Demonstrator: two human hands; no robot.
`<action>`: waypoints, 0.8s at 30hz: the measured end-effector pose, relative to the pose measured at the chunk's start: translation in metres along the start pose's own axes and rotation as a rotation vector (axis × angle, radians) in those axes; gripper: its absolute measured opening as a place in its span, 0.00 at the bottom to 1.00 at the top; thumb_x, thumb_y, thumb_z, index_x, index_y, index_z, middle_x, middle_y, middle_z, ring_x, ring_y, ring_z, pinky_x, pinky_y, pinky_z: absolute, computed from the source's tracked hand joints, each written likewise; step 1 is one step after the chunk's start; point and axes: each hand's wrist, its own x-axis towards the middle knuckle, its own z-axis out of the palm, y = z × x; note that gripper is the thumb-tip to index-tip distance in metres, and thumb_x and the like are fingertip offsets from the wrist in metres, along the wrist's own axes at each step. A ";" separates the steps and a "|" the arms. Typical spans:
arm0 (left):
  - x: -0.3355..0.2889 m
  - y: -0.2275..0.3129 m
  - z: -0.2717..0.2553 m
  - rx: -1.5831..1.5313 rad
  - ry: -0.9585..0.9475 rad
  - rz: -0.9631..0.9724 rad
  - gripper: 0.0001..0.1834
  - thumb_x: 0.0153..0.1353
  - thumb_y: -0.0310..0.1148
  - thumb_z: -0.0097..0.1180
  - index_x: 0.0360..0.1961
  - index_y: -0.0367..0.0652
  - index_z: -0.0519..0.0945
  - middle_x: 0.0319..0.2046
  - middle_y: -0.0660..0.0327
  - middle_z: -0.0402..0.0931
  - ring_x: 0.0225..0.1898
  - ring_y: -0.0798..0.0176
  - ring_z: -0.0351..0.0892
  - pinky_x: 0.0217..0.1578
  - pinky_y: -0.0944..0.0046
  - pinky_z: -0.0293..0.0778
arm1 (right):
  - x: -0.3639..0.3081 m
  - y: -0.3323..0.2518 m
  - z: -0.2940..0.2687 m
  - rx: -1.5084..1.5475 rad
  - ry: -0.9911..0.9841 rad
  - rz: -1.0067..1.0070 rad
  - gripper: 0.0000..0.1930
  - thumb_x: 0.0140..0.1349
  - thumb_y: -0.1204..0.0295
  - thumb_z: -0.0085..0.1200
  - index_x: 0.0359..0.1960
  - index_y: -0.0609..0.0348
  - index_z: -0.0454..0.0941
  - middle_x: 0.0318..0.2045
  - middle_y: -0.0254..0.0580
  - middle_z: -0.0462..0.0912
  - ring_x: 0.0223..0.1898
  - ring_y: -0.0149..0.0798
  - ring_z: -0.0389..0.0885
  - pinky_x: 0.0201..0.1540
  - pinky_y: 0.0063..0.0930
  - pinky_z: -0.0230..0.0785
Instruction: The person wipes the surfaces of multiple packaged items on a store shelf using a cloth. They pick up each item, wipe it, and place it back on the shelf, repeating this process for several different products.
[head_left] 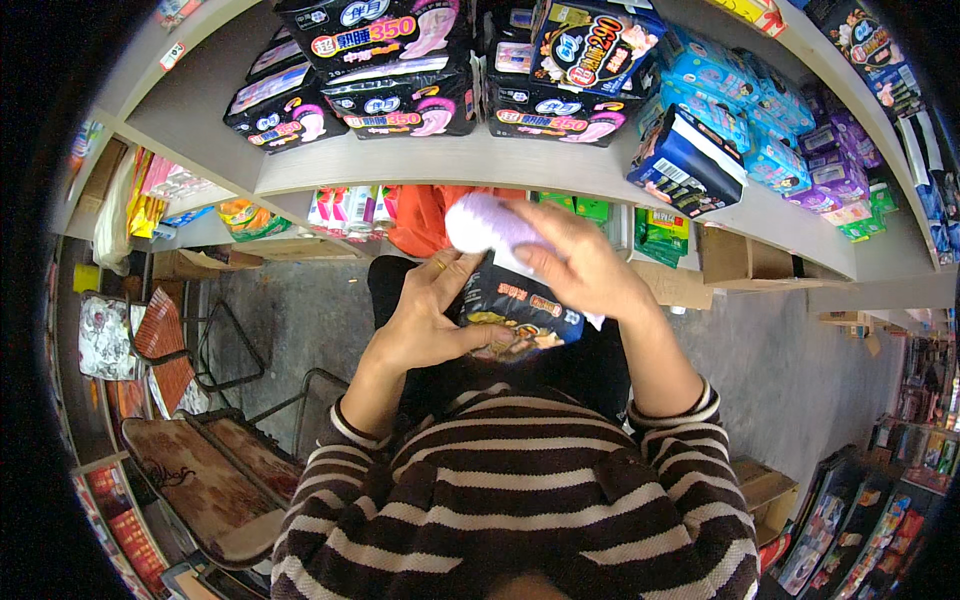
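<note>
My left hand (425, 310) grips a black soft pack (525, 305) with a printed picture, thumb across its front, above my lap. It looks like a pack of sanitary pads, similar to those on the shelf. A soft white-and-lilac cloth (495, 232) bulges over the upper edge of the pack. My right hand (575, 255) is closed on this cloth, its fingers bent over the top and pressing toward the pack. A bit of white shows past the pack's right edge. What lies under the right palm is hidden.
Ahead, a pale shelf (420, 170) carries black packs (400, 105), a dark blue pack (690, 160) at its edge, and light blue packs (715, 85). A red plastic bag (418, 220) hangs below. A worn folding chair (200, 470) stands left; a cardboard box (765, 495) sits right.
</note>
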 end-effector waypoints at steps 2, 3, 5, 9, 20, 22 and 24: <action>0.000 0.002 0.000 0.053 0.032 0.008 0.50 0.32 0.40 0.75 0.58 0.33 0.65 0.49 0.42 0.71 0.50 0.47 0.73 0.51 0.58 0.68 | 0.006 0.013 -0.001 0.238 -0.057 0.398 0.17 0.61 0.66 0.52 0.47 0.66 0.73 0.36 0.46 0.80 0.36 0.33 0.76 0.42 0.29 0.68; 0.000 0.003 -0.001 0.003 0.031 0.027 0.50 0.32 0.39 0.75 0.58 0.33 0.65 0.48 0.42 0.71 0.50 0.47 0.73 0.52 0.58 0.68 | 0.010 0.019 0.002 0.293 0.053 0.528 0.15 0.60 0.68 0.53 0.44 0.66 0.76 0.31 0.38 0.81 0.33 0.27 0.74 0.38 0.24 0.68; -0.001 0.006 -0.005 -0.090 0.033 0.047 0.49 0.32 0.39 0.75 0.58 0.34 0.66 0.48 0.42 0.71 0.50 0.47 0.73 0.52 0.58 0.67 | 0.012 0.024 0.001 0.335 0.192 0.500 0.13 0.60 0.70 0.53 0.42 0.66 0.77 0.32 0.36 0.81 0.34 0.28 0.75 0.38 0.23 0.69; 0.000 0.007 -0.009 0.009 0.030 0.023 0.49 0.30 0.38 0.75 0.58 0.35 0.67 0.46 0.42 0.72 0.48 0.46 0.74 0.50 0.60 0.68 | 0.010 0.014 0.006 0.348 0.039 0.127 0.12 0.58 0.76 0.54 0.44 0.65 0.77 0.36 0.42 0.82 0.39 0.33 0.78 0.43 0.27 0.70; -0.018 -0.046 -0.016 -0.491 0.290 -0.300 0.38 0.36 0.20 0.71 0.54 0.33 0.70 0.40 0.57 0.79 0.40 0.70 0.76 0.45 0.67 0.72 | -0.027 0.004 -0.012 0.169 -0.130 0.028 0.11 0.53 0.83 0.53 0.39 0.62 0.77 0.44 0.48 0.79 0.46 0.43 0.77 0.48 0.34 0.68; -0.023 -0.057 -0.011 -0.940 0.358 -0.391 0.28 0.39 0.22 0.69 0.46 0.32 0.76 0.38 0.55 0.80 0.38 0.67 0.78 0.42 0.66 0.75 | -0.033 0.007 -0.023 0.175 0.108 0.158 0.10 0.55 0.81 0.54 0.40 0.61 0.77 0.37 0.40 0.81 0.38 0.32 0.79 0.41 0.25 0.71; -0.027 -0.062 -0.004 -1.284 0.390 -0.353 0.22 0.41 0.25 0.68 0.41 0.32 0.78 0.36 0.55 0.80 0.34 0.62 0.81 0.38 0.63 0.78 | -0.035 0.009 -0.029 0.294 0.298 0.329 0.11 0.57 0.78 0.55 0.43 0.63 0.77 0.35 0.37 0.81 0.35 0.27 0.77 0.37 0.22 0.71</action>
